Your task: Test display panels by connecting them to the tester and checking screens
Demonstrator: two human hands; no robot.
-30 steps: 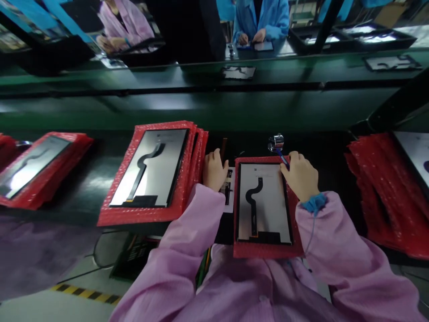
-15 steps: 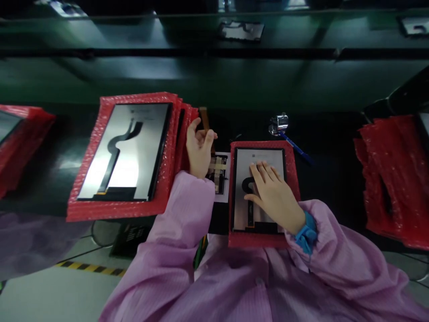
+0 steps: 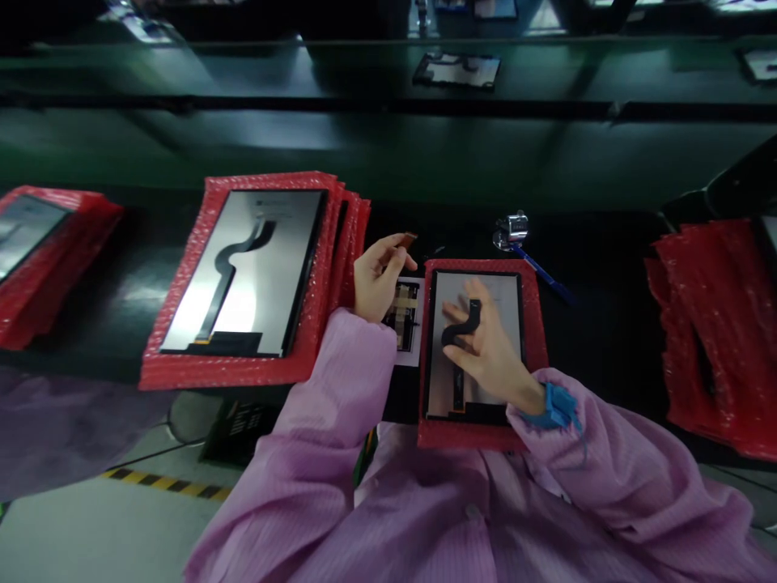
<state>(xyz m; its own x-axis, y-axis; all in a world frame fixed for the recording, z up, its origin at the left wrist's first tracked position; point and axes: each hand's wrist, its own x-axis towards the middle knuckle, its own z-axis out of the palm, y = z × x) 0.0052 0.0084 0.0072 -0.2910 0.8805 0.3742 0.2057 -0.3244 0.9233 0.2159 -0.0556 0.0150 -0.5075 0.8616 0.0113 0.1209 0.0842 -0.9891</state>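
Observation:
My left hand (image 3: 377, 279) is closed with its fingertips pinching a small brown flex cable (image 3: 409, 240), whose end sticks out past them. My right hand (image 3: 489, 348) is over the silver back of a display panel (image 3: 440, 291), its fingers apart and blurred by motion. A black curved flex cable (image 3: 460, 380) on that panel overlaps the fingers in view; whether they touch it I cannot tell. The panel lies on a red bubble-wrap bag (image 3: 534, 324). Between the hands is a white sheet (image 3: 409, 357) with a dark part and tan tape on it.
At left, another display panel (image 3: 273, 267) rests on stacked red bubble-wrap bags (image 3: 212, 374). More red bags (image 3: 707, 324) are piled at right. A metal tally counter (image 3: 515, 227) and a blue pen-like tool (image 3: 543, 275) lie behind the panel. A glossy green surface (image 3: 340, 154) runs along the back.
My left hand has shifted right and turned, the brown cable now tilted in its fingertips. My right hand has changed from lying flat to a more spread pose, uncovering the black cable.

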